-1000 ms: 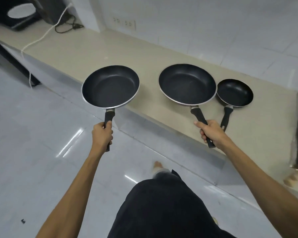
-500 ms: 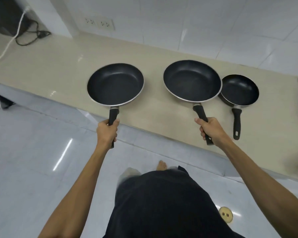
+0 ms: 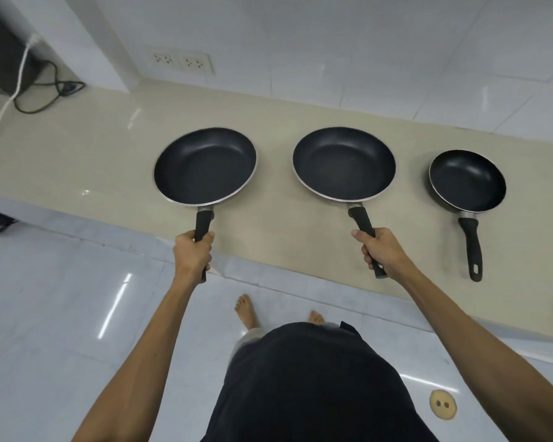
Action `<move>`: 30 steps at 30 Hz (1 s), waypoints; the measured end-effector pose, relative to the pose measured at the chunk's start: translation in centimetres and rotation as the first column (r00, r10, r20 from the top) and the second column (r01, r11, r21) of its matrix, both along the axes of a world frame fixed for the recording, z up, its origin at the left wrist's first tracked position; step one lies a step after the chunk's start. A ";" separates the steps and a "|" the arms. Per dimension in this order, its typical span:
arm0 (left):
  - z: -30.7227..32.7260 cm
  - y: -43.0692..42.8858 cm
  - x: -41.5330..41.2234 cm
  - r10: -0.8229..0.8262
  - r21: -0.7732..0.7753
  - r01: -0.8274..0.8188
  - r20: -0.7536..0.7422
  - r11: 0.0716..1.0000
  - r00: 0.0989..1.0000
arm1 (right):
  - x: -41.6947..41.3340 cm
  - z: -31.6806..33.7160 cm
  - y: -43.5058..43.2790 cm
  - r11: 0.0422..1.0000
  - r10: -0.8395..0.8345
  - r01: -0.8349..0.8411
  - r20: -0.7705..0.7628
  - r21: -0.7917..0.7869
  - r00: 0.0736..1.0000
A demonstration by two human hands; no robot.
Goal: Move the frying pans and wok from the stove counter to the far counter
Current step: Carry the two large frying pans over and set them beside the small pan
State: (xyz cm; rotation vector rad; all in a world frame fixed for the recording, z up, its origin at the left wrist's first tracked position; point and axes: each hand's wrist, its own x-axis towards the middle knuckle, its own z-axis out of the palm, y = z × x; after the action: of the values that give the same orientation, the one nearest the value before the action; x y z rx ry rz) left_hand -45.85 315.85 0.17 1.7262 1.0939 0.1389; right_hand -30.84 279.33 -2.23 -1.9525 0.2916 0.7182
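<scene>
Three black frying pans are over a beige counter [image 3: 77,161]. My left hand [image 3: 193,255] grips the black handle of the left frying pan [image 3: 205,167], whose bowl is over the counter. My right hand [image 3: 382,250] grips the handle of the middle frying pan [image 3: 344,164], also over the counter. Whether these two pans touch the surface I cannot tell. A small frying pan [image 3: 466,180] rests on the counter to the right, apart from the others, its handle pointing toward me. No wok is in view.
A black appliance [image 3: 0,59] with a black cord [image 3: 45,90] and a white cable [image 3: 4,106] sits at the counter's far left. Wall sockets [image 3: 182,62] are on the tiled wall behind. My bare feet [image 3: 246,314] stand on the glossy floor by the counter edge.
I have stepped closer and both held pans have moved forward over the counter. The middle pan now sits farther left of the small pan, leaving a gap between them.
</scene>
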 end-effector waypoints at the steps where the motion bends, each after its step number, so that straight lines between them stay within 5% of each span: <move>1: -0.1 0.9 0.4 -0.006 -0.002 0.006 -0.001 1.000 1.000 | 0.2 0.1 0.8 1.000 -0.002 0.002 0.001 -0.006 1.000; 30: -4.1 17.1 8.6 -0.135 0.024 0.136 -0.044 0.990 0.990 | -0.9 -3.9 15.3 0.981 -0.167 0.168 0.025 -0.094 0.986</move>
State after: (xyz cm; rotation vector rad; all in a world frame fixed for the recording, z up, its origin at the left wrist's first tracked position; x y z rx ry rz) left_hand -37.22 332.95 -3.89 1.8286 1.0062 0.0320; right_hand -31.74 294.65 -6.11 -1.9960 0.4819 0.5866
